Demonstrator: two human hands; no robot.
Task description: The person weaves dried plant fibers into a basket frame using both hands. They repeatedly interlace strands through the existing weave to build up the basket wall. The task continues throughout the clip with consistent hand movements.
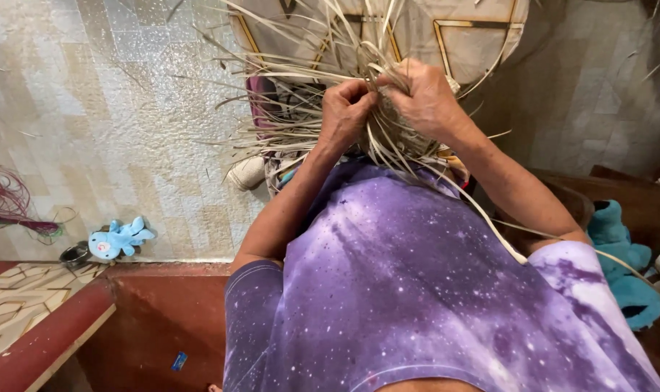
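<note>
Left hand [346, 109] pinched shut on pale strips [301, 109]. Right hand [425, 98] closed around the same bundle, just beside it. Blue toy [119, 238] on floor [105, 109], well apart.

Fingers [359, 91] of both hands sink among the pale strips [301, 116]; fingertips hidden

Soft, even indoor light, faint shadows, wide-angle bending edges, mostly sharp focus.

Toy [121, 239] lies on floor [105, 123] left of strips [308, 87].
</note>
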